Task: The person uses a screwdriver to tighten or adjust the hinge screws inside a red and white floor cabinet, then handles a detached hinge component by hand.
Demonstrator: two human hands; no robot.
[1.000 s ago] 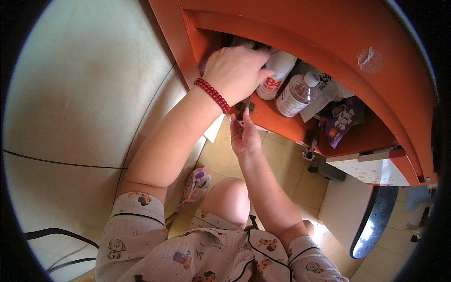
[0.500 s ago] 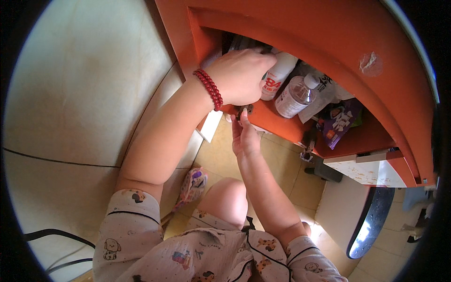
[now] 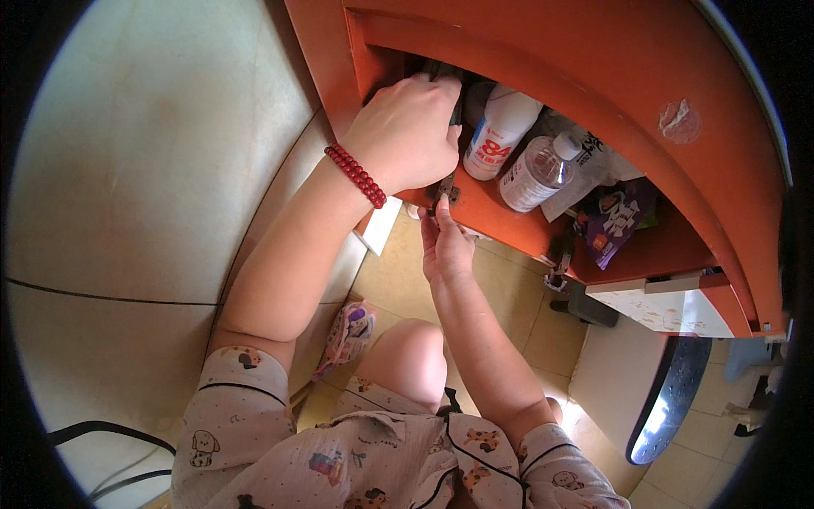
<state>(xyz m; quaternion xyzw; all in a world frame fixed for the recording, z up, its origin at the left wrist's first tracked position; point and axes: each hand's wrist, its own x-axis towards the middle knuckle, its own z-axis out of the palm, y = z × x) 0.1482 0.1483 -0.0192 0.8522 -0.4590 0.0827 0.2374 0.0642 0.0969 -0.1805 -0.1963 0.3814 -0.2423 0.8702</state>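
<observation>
My left hand point(image 3: 411, 136), with a red bead bracelet point(image 3: 354, 176) on its wrist, reaches into the opening of an orange-red cabinet point(image 3: 543, 51). Its fingers curl over a long dark metal rail point(image 3: 455, 110), and the fingertips are partly hidden. Lower down, my right hand point(image 3: 447, 246) has its thumb and fingers pinched at the rail's near end, by a dark fitting at the opening's lower edge. Just right of my left hand stands a white bottle point(image 3: 496, 140) with red print. Beside it is a clear bottle point(image 3: 536, 174) with a white cap.
A purple packet point(image 3: 617, 225) and crumpled plastic bags lie further right inside. Another metal fitting point(image 3: 560, 254) sits on the lower edge, near a white patterned panel point(image 3: 661, 304). A colourful bag point(image 3: 346, 338) is on the tiled floor. A pale tiled wall point(image 3: 161, 153) rises at left.
My left hand has moved left and slightly up, away from the white bottle, uncovering more of the bottle and the dark rail. The right hand stays at the rail's near end.
</observation>
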